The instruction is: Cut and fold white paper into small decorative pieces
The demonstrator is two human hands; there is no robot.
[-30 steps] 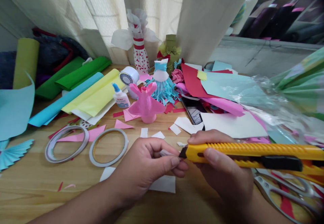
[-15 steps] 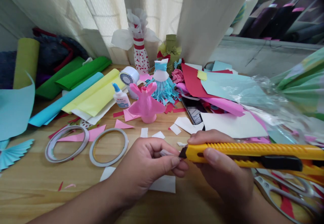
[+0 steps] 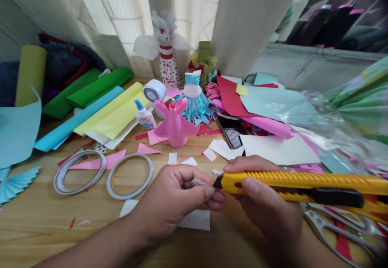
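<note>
Your left hand (image 3: 172,203) pinches a small white paper strip (image 3: 199,182) above the wooden table (image 3: 36,235); your right hand (image 3: 269,207) grips a yellow snap-off utility knife (image 3: 291,182), its steel blade (image 3: 217,183) just beside the strip. Keep your fingertips (image 3: 209,193) clear of the edge.

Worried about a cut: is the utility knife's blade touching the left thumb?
Cannot tell. In the head view, the knife's blade sits right beside the left thumb, showing neither plain contact nor a clear gap.

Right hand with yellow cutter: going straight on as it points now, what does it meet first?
The small white paper piece in the left hand, almost touching the blade; depth is unclear.
</note>
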